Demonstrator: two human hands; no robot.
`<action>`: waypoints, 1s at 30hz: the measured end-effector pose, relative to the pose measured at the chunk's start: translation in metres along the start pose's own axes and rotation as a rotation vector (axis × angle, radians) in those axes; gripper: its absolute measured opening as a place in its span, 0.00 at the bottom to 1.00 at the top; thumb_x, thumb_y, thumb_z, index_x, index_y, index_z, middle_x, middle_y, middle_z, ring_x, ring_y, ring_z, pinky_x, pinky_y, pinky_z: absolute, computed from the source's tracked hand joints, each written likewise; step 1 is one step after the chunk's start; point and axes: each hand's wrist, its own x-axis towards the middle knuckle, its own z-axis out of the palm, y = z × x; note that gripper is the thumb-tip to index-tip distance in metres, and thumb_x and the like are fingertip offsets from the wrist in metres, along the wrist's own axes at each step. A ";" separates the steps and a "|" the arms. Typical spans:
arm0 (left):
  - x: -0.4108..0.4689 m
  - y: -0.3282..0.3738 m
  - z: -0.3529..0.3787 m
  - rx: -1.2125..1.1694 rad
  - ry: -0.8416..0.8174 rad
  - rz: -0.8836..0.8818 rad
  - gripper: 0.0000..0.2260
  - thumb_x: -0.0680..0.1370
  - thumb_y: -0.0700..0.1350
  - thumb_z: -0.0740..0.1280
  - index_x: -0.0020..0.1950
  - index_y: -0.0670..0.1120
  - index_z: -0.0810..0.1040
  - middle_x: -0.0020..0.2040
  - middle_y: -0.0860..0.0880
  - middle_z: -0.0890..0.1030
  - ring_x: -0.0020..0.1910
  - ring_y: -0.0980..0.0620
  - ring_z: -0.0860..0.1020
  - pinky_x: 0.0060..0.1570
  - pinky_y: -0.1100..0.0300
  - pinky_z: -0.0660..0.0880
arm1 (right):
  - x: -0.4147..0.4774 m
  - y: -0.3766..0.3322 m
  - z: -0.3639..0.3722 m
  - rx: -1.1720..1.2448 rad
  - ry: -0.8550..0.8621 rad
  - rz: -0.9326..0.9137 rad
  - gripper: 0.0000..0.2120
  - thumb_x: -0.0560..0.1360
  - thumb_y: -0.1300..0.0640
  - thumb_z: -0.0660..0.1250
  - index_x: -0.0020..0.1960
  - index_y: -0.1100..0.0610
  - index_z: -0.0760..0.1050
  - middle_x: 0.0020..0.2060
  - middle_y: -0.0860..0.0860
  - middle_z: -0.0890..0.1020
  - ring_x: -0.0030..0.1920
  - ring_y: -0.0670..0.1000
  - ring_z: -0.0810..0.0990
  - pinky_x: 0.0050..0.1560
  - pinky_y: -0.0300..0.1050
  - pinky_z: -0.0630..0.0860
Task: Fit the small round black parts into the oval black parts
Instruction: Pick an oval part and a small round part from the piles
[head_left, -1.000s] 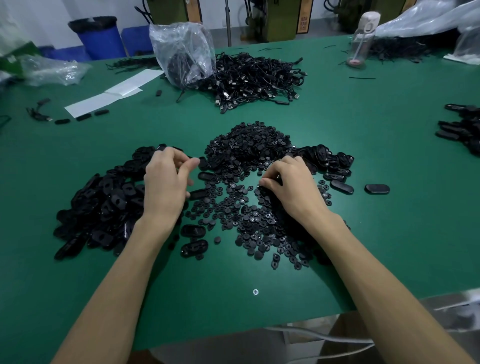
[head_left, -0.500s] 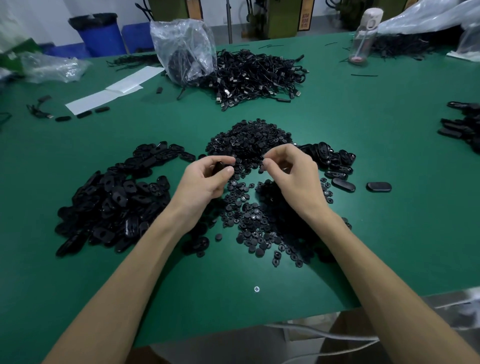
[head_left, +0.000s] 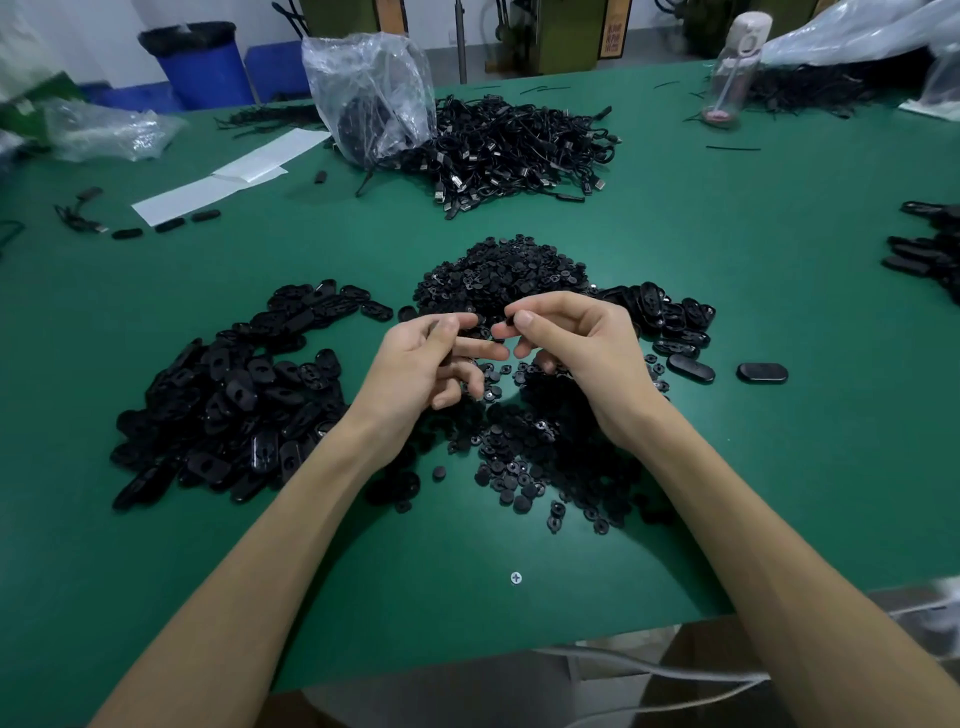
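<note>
Left hand (head_left: 421, 369), just right of the heap of oval black parts (head_left: 228, 395), has its fingers curled round one oval black part (head_left: 441, 335) — mostly hidden, only a dark sliver showing between thumb and forefinger. Facing it, nearly fingertip to fingertip, the right hand (head_left: 582, 353) pinches what looks like a small round black part (head_left: 510, 315) between thumb and forefinger, the other fingers loosely bent. Both hands are raised above the counter (head_left: 779, 467), over the loose round parts (head_left: 524, 457) scattered in front of the round-part mound (head_left: 498, 275). The likeliest slip, in my judgement, is at the pinch. The round piece is tiny and gripped by fingertips alone, so a skewed push against the oval could pop it free, and it would drop among identical pieces below. With the oval's seat covered by the fingers, it may also go in tilted or the wrong way up. Farther right, the cluster of ovals (head_left: 670, 317), which I take to be finished ones, touches the mound — a careless toss there could mix done pieces with undone.
</note>
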 end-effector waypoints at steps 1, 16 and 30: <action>0.000 0.000 0.001 -0.014 0.012 -0.018 0.13 0.89 0.43 0.55 0.67 0.37 0.71 0.46 0.43 0.87 0.30 0.50 0.78 0.24 0.65 0.65 | 0.000 -0.001 0.000 0.024 -0.005 0.012 0.05 0.81 0.62 0.70 0.54 0.61 0.83 0.46 0.56 0.88 0.41 0.49 0.83 0.36 0.38 0.73; -0.001 -0.003 -0.004 0.055 0.044 0.047 0.15 0.87 0.53 0.60 0.62 0.52 0.86 0.47 0.48 0.77 0.43 0.52 0.67 0.42 0.58 0.63 | 0.002 0.002 0.003 0.137 -0.041 0.070 0.03 0.78 0.65 0.72 0.50 0.63 0.78 0.43 0.58 0.87 0.41 0.53 0.85 0.35 0.41 0.76; 0.003 0.011 -0.034 0.727 0.570 0.186 0.12 0.85 0.47 0.65 0.63 0.43 0.83 0.55 0.47 0.83 0.50 0.52 0.79 0.53 0.57 0.77 | 0.003 0.006 0.000 0.046 -0.064 0.049 0.09 0.76 0.66 0.75 0.55 0.65 0.82 0.40 0.52 0.85 0.38 0.48 0.82 0.38 0.40 0.78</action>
